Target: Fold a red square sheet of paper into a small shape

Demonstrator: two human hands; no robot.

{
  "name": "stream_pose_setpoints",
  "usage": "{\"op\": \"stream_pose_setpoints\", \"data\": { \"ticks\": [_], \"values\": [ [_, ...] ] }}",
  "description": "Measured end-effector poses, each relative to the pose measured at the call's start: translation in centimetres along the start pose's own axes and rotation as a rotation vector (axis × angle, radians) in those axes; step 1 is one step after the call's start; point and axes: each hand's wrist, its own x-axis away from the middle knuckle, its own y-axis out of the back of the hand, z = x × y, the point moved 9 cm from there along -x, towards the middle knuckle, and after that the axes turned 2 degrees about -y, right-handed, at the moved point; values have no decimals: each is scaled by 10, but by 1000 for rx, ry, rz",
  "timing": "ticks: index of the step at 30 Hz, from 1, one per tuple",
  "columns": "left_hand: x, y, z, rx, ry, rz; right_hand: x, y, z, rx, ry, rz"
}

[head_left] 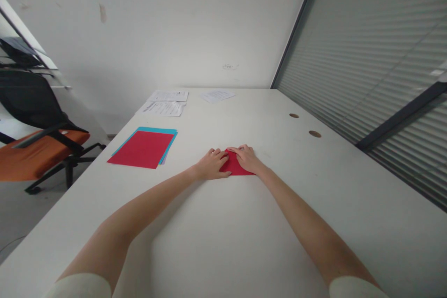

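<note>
We laid both hands flat on a small piece of red paper (235, 167) near the middle of the white table (223, 233). The left hand (213, 164) pressed its edge at nine o'clock and the right hand (248, 158) its edge at three o'clock, fingertips meeting over the top corner. Neither hand pinched or lifted anything; the palms were open and bearing down.

The paper lay on the tabletop already folded to a pointed shape, much smaller than the loose sheets nearby, so we judged the folding partway done, with a crease being flattened. How many folds remained could not be told.

A stack of coloured sheets (143, 150), red over blue, lay at ten o'clock from the hands, well apart. Printed pages (164, 108) sat at eleven o'clock by the far edge, another page (216, 96) near twelve. Two round cable holes (314, 133) showed at one o'clock. An orange-seated office chair (38, 144) stood off the table at nine o'clock, a plain wall (174, 23) rose beyond, and closed blinds (366, 65) ran along the three o'clock side.
</note>
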Motion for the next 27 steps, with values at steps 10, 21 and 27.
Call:
{"op": "stream_pose_setpoints", "data": {
  "ticks": [10,21,27],
  "values": [
    [0,2,0,12,14,3,2,0,-4,-50,8,-52],
    [-9,1,-54,58,-17,50,-3,-7,-9,-85,-16,-45],
    [-2,-15,-84,170,159,28,-3,-9,-11,-84,1,-49]
  ]
}}
